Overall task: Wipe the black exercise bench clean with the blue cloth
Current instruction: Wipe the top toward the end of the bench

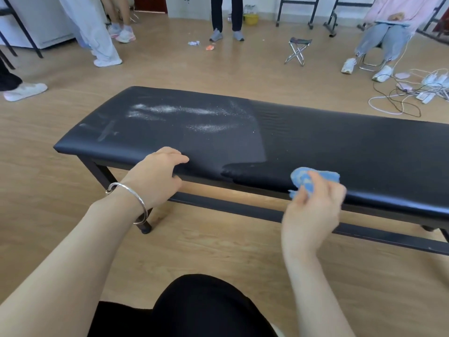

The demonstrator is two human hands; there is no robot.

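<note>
Head view, right hand (313, 210) gripping blue cloth (313, 177) at its fingertips, on black bench (315, 142) near edge

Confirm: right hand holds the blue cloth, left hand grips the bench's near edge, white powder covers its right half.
Wrong: the head view shows the white powder on the left half of the bench, not the right. The right hand holds the blue cloth; the left hand grips the near edge.
</note>
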